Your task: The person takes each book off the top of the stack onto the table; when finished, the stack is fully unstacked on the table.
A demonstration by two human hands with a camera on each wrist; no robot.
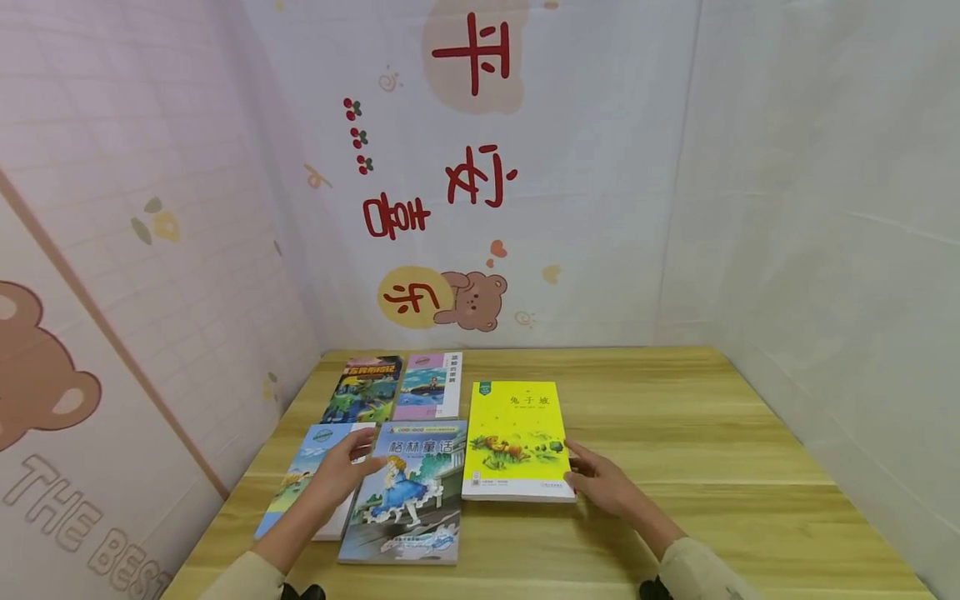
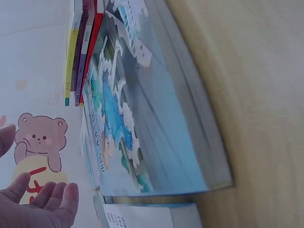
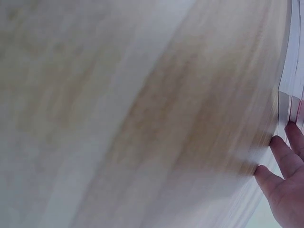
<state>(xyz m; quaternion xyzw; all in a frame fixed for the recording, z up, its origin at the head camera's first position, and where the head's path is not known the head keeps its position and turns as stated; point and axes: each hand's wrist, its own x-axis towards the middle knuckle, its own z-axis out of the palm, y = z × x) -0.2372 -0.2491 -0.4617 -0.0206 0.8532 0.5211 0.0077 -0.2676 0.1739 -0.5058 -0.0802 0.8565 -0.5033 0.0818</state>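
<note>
head view: nearest on the wooden table (image 1: 517, 554) lay a grey-blue book (image 1: 405, 500) titled 格林童话, with a girl in a blue dress. the left hand (image 1: 345, 475), its fingers apart, hovered over that book's left edge; hand and forearm hid part of a light blue book (image 1: 313, 454). to the right, a yellow book (image 1: 517, 437) reading 兔子坡 topped a pile whose spines (image 2: 78, 61) showed in the left wrist view. the right hand (image 1: 603, 482) touched the pile's right side, fingers apart. farther back lay a dark, colourful book (image 1: 362, 390) and a pink book (image 1: 427, 387), its title too small to read surely. behind hung a wall cloth (image 1: 600, 167) with a bear (image 1: 476, 300) and red characters, 平 and 安 among them, turned sideways; the left cloth (image 1: 135, 333) read "the best".
</note>
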